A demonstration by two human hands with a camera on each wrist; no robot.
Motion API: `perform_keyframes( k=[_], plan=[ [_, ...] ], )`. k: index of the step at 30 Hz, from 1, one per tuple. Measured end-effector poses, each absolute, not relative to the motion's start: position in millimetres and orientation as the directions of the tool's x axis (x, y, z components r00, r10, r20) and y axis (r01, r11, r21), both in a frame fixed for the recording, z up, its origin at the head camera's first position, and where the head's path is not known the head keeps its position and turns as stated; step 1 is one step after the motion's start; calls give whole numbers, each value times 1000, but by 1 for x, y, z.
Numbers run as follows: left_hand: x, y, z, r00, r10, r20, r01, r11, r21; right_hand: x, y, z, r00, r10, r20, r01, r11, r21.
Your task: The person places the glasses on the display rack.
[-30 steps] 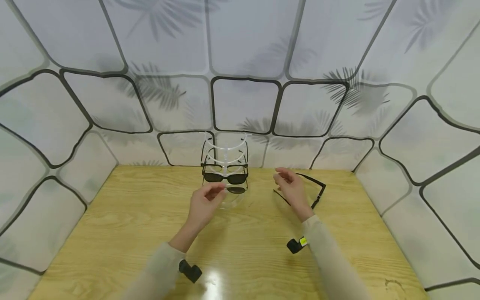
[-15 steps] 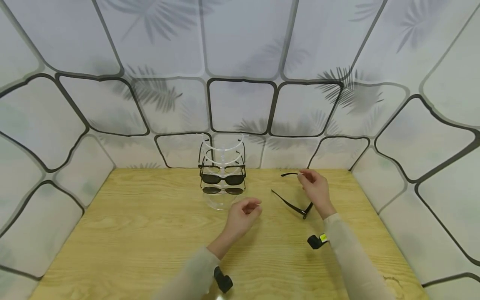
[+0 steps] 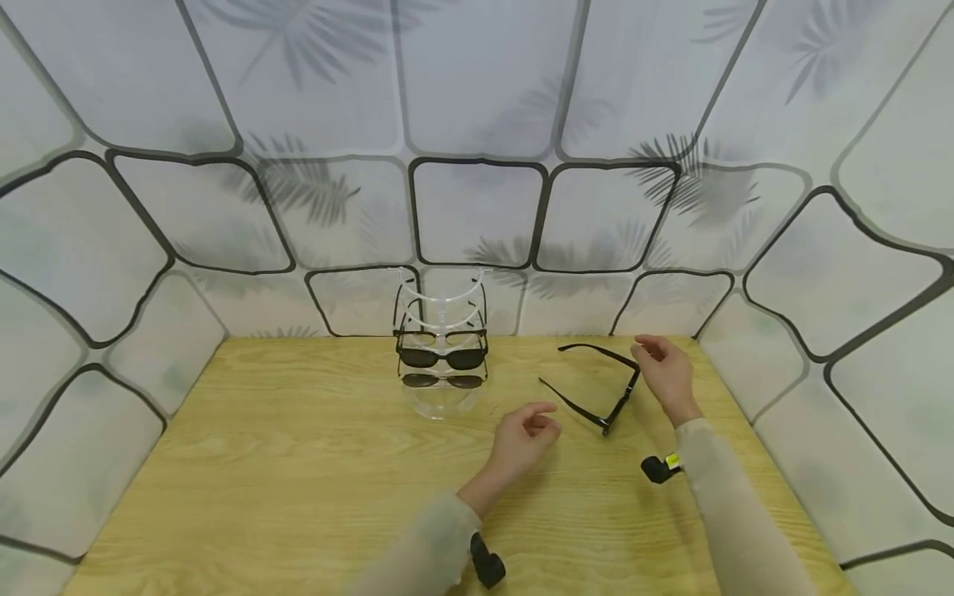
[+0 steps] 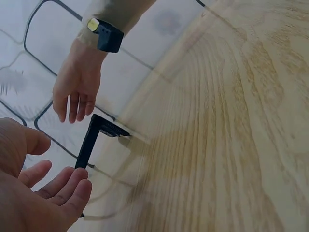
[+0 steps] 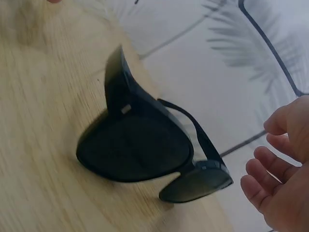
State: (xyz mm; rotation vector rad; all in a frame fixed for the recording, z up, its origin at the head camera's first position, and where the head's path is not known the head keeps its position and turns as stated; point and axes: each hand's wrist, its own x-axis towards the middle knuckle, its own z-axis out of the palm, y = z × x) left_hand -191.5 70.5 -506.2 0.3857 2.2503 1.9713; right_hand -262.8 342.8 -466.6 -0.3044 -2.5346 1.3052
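A pair of black sunglasses (image 3: 620, 404) lies on the table right of the middle, its arms unfolded toward the wall. The dark lenses (image 5: 137, 145) face the right wrist camera. Just right of the frame is my right hand (image 3: 666, 377), fingers loosely curled and holding nothing; the right wrist view shows a gap between its fingertips (image 5: 248, 183) and the sunglasses. My left hand (image 3: 517, 439) hovers over the table, left of the sunglasses, with relaxed fingers and nothing in them. In the left wrist view its fingertips overlap the black frame (image 4: 88, 145).
A clear display stand (image 3: 441, 321) near the back wall carries several glasses: a thin-framed pair of sunglasses (image 3: 421, 381) lowest, black sunglasses (image 3: 420, 358) above, then dark-rimmed glasses (image 3: 478, 334). Patterned fabric walls (image 3: 477, 211) enclose the wooden table (image 3: 298, 463) at the back and sides.
My left hand has moved right, away from the display stand and its lowest sunglasses. My right hand has shifted right, from over the black sunglasses to beside them; the sunglasses stay on the table.
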Motion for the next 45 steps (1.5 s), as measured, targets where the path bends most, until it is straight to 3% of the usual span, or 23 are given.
perform_keyframes(
  k=[10,19,31,45],
  plan=[
    [-193,96,-512,-958,279,65,97,103,990,-267,355,-479,-954,292,66,118,569,-814],
    [-192,106,-508,-924,383,26,82,131,988,-265,358,-495,-968,252,11,141,577,-804],
    [-194,116,-507,-902,429,-54,-32,59,998,-262,360,-496,-968,250,-21,158,540,-827],
    [-190,125,-506,-926,367,-85,-65,67,996,-262,353,-497,-961,270,-55,193,518,-833]
  ],
)
